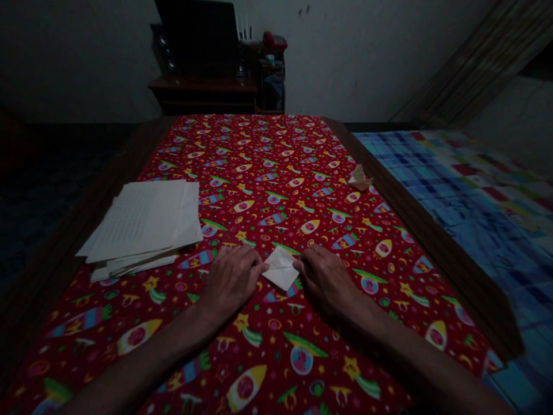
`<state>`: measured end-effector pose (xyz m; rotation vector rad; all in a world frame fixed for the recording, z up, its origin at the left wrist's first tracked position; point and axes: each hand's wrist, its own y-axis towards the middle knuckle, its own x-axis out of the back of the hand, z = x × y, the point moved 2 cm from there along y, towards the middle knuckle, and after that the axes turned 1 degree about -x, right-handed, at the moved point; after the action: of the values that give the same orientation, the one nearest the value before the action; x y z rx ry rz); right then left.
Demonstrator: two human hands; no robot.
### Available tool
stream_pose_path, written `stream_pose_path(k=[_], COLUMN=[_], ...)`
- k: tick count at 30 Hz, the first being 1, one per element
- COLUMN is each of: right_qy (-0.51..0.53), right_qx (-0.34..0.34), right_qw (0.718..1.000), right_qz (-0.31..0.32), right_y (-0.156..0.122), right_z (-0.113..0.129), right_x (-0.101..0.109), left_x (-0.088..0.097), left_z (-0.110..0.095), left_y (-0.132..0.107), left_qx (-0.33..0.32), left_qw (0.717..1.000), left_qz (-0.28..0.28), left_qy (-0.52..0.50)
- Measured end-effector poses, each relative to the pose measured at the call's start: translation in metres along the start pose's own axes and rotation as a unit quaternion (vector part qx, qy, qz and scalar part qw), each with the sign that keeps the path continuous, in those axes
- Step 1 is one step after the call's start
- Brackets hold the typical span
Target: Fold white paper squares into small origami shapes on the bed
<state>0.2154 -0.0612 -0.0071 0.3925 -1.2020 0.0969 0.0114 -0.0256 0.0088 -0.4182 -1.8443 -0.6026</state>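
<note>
Between my hands is a small folded piece of white paper (283,270), diamond-shaped with a crease running across its middle. My left hand (233,275) pinches its left corner between thumb and fingers. At the opposite corner, the fingers of my right hand (324,275) are closed on the paper's edge. Both hands rest low over the red patterned cloth (268,351), and the fingertips beneath are partly hidden.
A stack of paper sheets (142,219), the top one printed, lies to the left. A small folded paper shape (359,178) sits near the table's right edge (432,248). Beyond the far end stand a dark monitor (199,37) and a red telephone (275,41). A checked bedspread (415,173) spreads out at right.
</note>
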Motion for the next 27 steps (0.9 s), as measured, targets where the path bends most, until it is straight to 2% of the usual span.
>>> stream_pose_path(k=[4, 9, 13, 16, 19, 27], right_qy=[-0.004, 0.034, 0.042, 0.026, 0.022, 0.05], right_qx=[0.007, -0.006, -0.044, -0.052, -0.053, -0.071], right_qw=[1.0, 0.999, 0.998, 0.998, 0.998, 0.996], right_qz=[-0.004, 0.005, 0.018, 0.019, 0.024, 0.019], right_y=[0.0, 0.003, 0.003, 0.003, 0.003, 0.002], right_z=[0.0, -0.001, 0.001, 0.003, 0.003, -0.007], right_x=[0.001, 0.004, 0.007, 0.009, 0.008, 0.012], left_x=[-0.001, -0.004, -0.001, -0.001, -0.003, -0.004], left_z=[-0.004, -0.004, -0.006, -0.008, -0.009, -0.006], left_y=[-0.001, -0.003, -0.003, -0.004, -0.003, 0.0], left_qx=[-0.004, 0.0, -0.048, -0.11, -0.145, -0.149], left_qw=[0.998, 0.998, 0.994, 0.99, 0.988, 0.988], left_qz=[-0.011, -0.032, -0.061, -0.043, -0.009, 0.025], left_qy=[0.054, 0.049, 0.072, 0.071, 0.059, 0.017])
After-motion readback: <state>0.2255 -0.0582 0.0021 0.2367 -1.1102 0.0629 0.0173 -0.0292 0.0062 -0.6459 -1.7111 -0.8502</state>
